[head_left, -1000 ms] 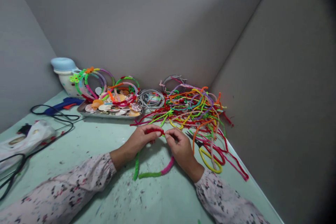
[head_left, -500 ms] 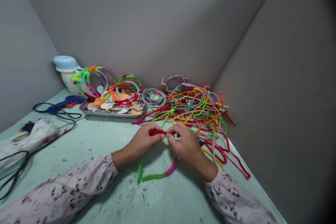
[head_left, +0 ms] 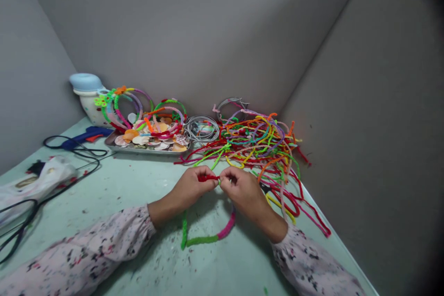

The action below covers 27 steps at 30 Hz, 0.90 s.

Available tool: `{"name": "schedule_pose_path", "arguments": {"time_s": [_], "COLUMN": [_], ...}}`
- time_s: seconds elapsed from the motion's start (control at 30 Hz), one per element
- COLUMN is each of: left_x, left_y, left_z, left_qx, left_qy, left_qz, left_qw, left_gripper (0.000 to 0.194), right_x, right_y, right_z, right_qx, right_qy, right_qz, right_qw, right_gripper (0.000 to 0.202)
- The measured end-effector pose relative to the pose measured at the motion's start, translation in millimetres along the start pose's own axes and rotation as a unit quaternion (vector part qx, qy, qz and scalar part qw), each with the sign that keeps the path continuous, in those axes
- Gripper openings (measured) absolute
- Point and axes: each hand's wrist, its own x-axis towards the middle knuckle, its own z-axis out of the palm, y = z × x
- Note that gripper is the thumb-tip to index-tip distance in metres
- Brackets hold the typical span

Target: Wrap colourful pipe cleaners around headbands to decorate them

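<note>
Pipe-cleaner band (head_left: 203,240), grn & pink, is lower ctr of frame, below both hands; L hand (head_left: 190,187) fingers clamped on red strand (head_left: 207,178), R hand (head_left: 245,194) fingers pinched tog. at its tip, band-to-strand join hidden. Pipe-cleaner pile (head_left: 255,138) sits ctr-right w/ scissors (head_left: 265,188) partly behind R hand; shell tray (head_left: 149,151) is ctr-left on pale grn surface (head_left: 152,178).

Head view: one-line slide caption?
Left hand and right hand pinch a red pipe cleaner, shell tray and colorful pipe-cleaner pile beyond.
</note>
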Motion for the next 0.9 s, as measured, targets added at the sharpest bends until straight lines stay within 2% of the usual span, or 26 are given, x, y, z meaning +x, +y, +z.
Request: {"name": "schedule_pose_path", "arguments": {"time_s": [0.2, 0.37, 0.47, 0.9], "left_x": [0.7, 1.9, 2.9, 1.3], "left_y": [-4.8, -7.6, -8.4, -8.8], "left_z": [0.8, -0.2, -0.5, -0.9], "left_qx": [-0.016, -0.070, -0.097, -0.106], "left_qy": [-0.004, -0.012, -0.015, -0.009], "left_qz": [-0.015, -0.042, -0.065, -0.059], "left_qw": [1.000, 0.997, 0.993, 0.993], "left_gripper": [0.014, 0.016, 0.017, 0.017], "right_x": [-0.5, 0.6, -0.1, -0.6], "right_y": [1.5, 5.3, 11.1, 5.9], "right_z": [5.1, 10.0, 14.6, 10.3], "right_qx": [0.131, 0.251, 0.301, 0.225], "right_qy": [-0.006, -0.015, -0.020, -0.017], "right_qz": [0.078, 0.140, 0.154, 0.145], "right_qw": [0.988, 0.958, 0.941, 0.963], "right_gripper": [0.010, 0.013, 0.019, 0.019]}}
